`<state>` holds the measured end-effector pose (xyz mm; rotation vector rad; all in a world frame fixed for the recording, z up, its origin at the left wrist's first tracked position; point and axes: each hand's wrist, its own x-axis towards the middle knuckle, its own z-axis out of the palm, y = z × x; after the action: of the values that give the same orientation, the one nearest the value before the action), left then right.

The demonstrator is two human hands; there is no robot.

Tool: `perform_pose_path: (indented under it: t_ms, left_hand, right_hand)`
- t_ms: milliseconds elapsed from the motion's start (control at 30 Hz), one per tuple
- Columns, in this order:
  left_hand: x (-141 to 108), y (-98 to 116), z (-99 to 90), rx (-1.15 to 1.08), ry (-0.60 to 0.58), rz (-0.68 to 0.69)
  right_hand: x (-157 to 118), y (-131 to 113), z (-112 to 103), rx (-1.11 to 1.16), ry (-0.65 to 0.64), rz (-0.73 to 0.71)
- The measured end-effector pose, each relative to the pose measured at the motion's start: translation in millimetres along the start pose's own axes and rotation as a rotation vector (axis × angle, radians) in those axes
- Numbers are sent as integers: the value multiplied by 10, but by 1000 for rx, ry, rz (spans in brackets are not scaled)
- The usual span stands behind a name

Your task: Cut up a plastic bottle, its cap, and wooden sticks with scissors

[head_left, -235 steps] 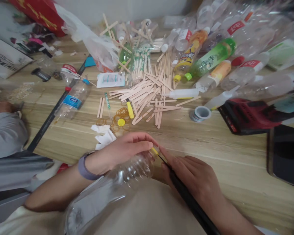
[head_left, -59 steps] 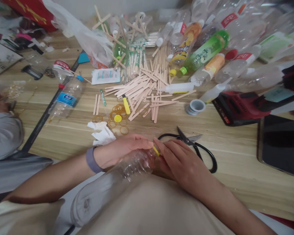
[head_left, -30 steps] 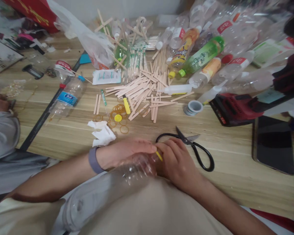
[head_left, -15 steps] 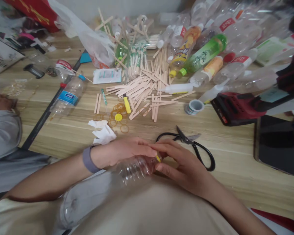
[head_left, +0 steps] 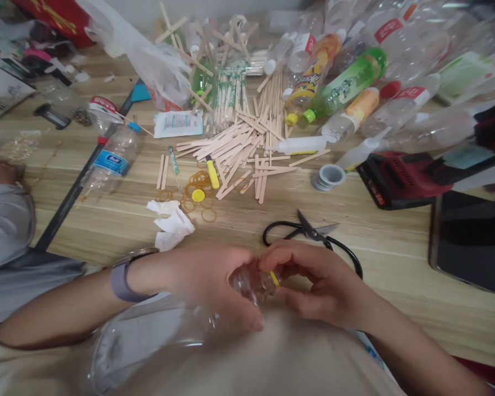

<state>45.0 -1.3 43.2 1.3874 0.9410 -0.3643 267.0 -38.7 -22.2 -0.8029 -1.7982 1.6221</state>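
Note:
A clear plastic bottle [head_left: 157, 335] lies sideways against my body, its base to the left and its neck to the right. My left hand [head_left: 214, 280] is wrapped round the bottle near its shoulder, thumb on the near side. At the neck, which carries a yellow ring, my right hand [head_left: 313, 280] has its fingers curled on the far side and its thumb on the near side. Black-handled scissors [head_left: 313, 231] lie spread on the table just beyond my right hand. Crumpled white tissue [head_left: 171, 224] rests beyond my left wrist.
Wooden sticks [head_left: 247, 143] are heaped mid-table, with rubber bands [head_left: 200, 181] and a yellow cap [head_left: 198, 195] nearer me. Many bottles [head_left: 350, 82] crowd the back right. A red-and-black power tool [head_left: 404, 179] and a phone [head_left: 466, 242] lie right. Another person's sleeve [head_left: 8, 225] shows left.
My left hand has shifted from lying over the bottle to wrapping round its shoulder. My right hand has turned, its fingers curling more at the neck.

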Motion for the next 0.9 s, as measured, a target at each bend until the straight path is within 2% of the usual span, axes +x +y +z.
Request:
perform_pose_path:
  t_ms: [200,400,533,733,900]
  left_hand:
    - [24,-57,62,13,39,-30]
    - [0,-3,107,69,35,-21]
    - [-5,4,136,59,48,0]
    - [-10,41,160,75,71,31]
    - [-46,66,167,99,86,-3]
  right_hand:
    - [-8,-36,-11,-23,18,-14]
    - [18,-67,-75,-48,-77,4]
    - [29,-112,-90,-16,-106,114]
    - [-15,-193,-19,-18,-66,265]
    - [-51,-171,11,28,-58,198]
